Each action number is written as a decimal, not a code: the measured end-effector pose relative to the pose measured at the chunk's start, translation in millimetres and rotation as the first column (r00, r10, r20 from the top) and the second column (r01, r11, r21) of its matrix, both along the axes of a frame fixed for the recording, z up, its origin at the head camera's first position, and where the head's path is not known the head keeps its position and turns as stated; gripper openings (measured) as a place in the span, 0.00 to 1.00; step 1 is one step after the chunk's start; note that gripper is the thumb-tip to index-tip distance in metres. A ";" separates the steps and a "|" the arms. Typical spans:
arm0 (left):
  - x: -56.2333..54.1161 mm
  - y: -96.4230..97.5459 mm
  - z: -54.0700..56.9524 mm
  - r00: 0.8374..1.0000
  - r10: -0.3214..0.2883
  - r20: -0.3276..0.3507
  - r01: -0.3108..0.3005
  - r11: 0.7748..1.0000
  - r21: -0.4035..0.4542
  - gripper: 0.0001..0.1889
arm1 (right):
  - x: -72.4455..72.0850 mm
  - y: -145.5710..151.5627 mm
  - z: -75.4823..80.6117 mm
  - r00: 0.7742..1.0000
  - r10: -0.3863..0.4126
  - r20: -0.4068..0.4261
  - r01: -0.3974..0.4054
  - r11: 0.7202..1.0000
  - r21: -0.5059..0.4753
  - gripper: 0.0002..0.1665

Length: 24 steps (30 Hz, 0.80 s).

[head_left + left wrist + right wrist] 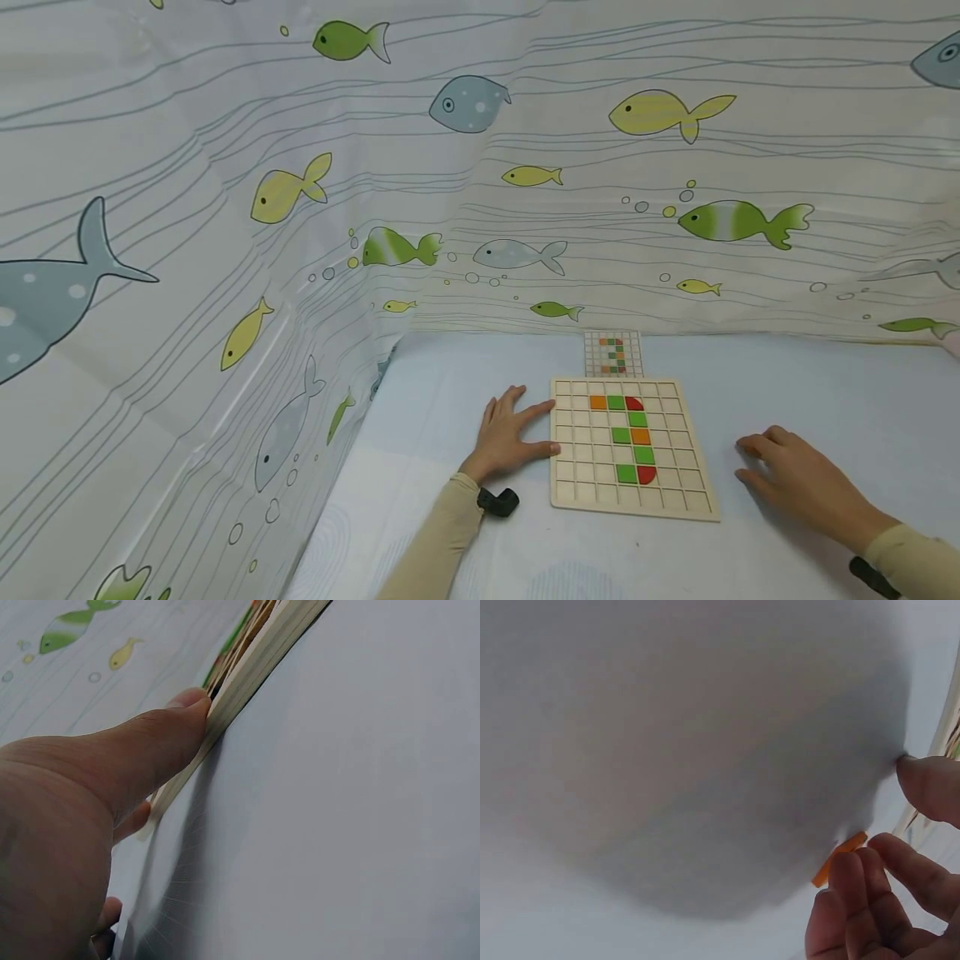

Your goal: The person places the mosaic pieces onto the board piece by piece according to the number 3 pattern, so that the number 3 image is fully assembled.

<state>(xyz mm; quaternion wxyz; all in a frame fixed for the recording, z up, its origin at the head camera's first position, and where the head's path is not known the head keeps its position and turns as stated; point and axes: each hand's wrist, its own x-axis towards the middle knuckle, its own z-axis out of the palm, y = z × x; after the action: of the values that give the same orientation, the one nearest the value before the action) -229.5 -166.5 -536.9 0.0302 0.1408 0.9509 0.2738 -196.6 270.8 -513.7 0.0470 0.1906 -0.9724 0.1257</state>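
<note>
My left hand (504,437) is spread at the left edge of a square wooden grid board (675,483), thumb and index fingertip at its rim. The left wrist view shows the thumb (161,739) against the board's side. Green, orange and red tiles, two of the red ones round-cornered, form a figure like a 3 on the grid. Right of the board, my right hand (806,479) rests low over the table, fingers loosely bent. An orange tile (840,859) shows at its fingertips in the right wrist view, with the thumb apart from it; in the head view it is hidden.
Behind the board lies a small pattern card (592,354) with a similar coloured figure on a grid. A pale blue cloth (472,367) covers the table. Fish-printed sheeting (420,183) rises at the back and left side.
</note>
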 end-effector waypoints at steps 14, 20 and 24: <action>1.9 0.1 2.0 1.000 0.002 0.011 -0.002 1.000 0.009 0.40 | -11.2 20.6 -11.2 0.997 -0.071 0.005 0.071 0.991 -0.111 0.19; 2.2 0.4 3.1 1.000 0.007 0.011 -0.007 1.000 -0.001 0.40 | -11.9 21.5 -12.9 0.999 -0.038 -0.010 0.036 0.992 -0.120 0.15; 2.0 0.2 3.2 1.000 0.006 0.017 -0.006 1.000 0.000 0.40 | -11.2 20.8 -11.5 0.999 -0.032 -0.020 0.029 0.992 -0.122 0.16</action>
<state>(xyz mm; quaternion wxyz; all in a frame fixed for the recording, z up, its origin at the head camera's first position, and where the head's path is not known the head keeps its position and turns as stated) -227.5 -166.2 -533.7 0.0376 0.1357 0.9511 0.2750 -207.8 291.7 -525.2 0.0710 0.1739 -0.9652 0.1818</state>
